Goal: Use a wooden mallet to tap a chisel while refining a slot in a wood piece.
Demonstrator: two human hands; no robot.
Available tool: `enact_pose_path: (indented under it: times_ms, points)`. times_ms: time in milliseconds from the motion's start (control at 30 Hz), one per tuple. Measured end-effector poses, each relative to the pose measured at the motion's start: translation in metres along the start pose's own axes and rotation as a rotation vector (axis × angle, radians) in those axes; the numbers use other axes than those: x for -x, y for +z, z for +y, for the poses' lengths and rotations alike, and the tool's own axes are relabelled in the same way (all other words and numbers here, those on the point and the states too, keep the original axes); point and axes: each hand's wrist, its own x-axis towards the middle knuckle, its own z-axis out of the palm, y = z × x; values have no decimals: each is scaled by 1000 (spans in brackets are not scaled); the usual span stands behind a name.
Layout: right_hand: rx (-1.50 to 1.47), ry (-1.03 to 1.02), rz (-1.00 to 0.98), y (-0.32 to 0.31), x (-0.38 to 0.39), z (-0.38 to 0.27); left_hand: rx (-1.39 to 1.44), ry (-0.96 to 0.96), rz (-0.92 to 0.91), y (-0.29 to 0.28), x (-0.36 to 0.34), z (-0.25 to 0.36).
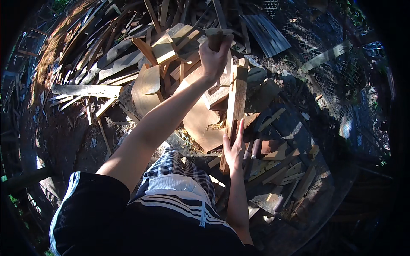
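My left hand [213,59] is raised at the upper middle, its fingers closed around a dark, blunt-ended thing [217,36]. Its kind I cannot make out, as the hand covers much of it. Below and to the right, a long squared wooden beam [236,96] runs lengthwise, pale on its lit face, with a dark slot near its lower part. My right hand [234,152] holds this beam near its lower end, thumb on the left and a finger stretched along the right side. The other fingers are partly hidden.
A broad pale board [203,123] with a broken edge lies left of the beam. Scrap wood [164,49] is heaped at the far left, and offcuts [284,170] lie at the right. Corrugated sheet [267,34] and wire mesh [337,81] lie at the far right.
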Motion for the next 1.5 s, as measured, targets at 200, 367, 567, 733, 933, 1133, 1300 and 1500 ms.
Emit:
enact_pose_path:
  times_ms: [200,367,567,733,933,1133,1300,1500]
  points:
    - [-390,241,-100,-34,-14,-37,-140,15,29,7,12,5]
    - [-161,-232,132,-105,-67,-143,-211,63,1,8,23,2]
    - [240,-316,-222,-130,-92,-180,24,199,-71,18,25,8]
    - [71,-398,-69,-130,-78,-202,-72,65,-146,6,24,3]
    - [288,-236,-123,-130,-75,-186,-36,74,-311,15,35,7]
    - [247,-367,28,-121,-62,-195,-104,89,-305,12,36,3]
    - [-148,-154,-52,-112,-72,-146,-160,-10,-305,17,28,10]
    - [35,21,-14,-73,-62,-63,-6,-356,-155,2,-20,-13]
